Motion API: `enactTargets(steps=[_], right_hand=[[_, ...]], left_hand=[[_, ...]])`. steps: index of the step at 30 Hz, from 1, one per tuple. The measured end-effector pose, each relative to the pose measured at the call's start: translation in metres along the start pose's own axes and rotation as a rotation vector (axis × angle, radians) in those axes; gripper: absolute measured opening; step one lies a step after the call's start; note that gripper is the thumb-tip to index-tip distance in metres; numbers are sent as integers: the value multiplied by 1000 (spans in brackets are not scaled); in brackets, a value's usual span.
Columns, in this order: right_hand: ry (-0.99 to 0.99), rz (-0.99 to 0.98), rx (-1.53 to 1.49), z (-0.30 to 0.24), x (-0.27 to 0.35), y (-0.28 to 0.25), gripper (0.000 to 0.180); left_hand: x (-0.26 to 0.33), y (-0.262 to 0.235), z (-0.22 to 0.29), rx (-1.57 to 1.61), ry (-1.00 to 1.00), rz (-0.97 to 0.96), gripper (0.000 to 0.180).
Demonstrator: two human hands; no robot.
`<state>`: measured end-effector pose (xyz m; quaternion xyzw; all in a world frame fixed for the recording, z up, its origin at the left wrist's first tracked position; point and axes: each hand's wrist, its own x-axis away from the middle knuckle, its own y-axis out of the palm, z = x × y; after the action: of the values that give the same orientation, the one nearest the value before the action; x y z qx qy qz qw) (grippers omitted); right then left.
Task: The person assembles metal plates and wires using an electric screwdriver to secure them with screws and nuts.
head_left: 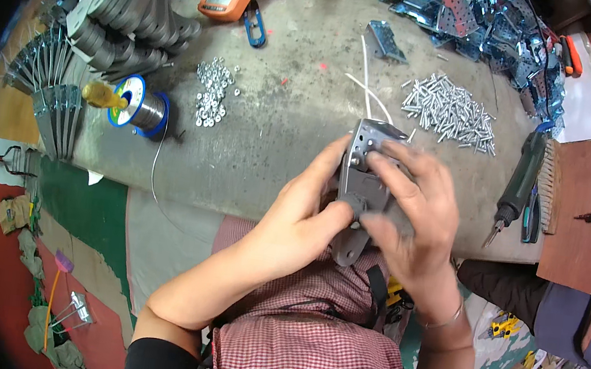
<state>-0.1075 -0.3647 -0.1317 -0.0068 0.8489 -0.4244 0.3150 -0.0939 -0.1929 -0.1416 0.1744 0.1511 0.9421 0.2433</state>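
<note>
Grey bracket-like part held up over the near edge of the table, between my two hands and above my lap, its narrow rounded end toward me. Left hand closed round its left side, thumb pressed across the front; firm hold, I judge. Right hand half open, fingers bent over the upper right side, thumb low near the middle; motion blur there, so I cannot tell whether a small piece is pinched in it. A perforated metal plate sits at the far end of the grey part, a silvery spot on it, perhaps a screw head. White wires lie just beyond. Step in hand, as I read it: lining up and fastening plate to part by fingertip. Loose silvery screws heaped beyond my right hand; small nuts to the left, well apart. Next move probably calls for a steady left grip, holes matched, a screw seated straight, then the dark green power screwdriver, lying at the right, to tighten it.
</note>
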Motion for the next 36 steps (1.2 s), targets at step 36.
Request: enactTargets(steps=[36], right_hand=[[288,135,-180,-19,35,62,69]], left_hand=[[-53,-41,6,-1161,899,348,31]])
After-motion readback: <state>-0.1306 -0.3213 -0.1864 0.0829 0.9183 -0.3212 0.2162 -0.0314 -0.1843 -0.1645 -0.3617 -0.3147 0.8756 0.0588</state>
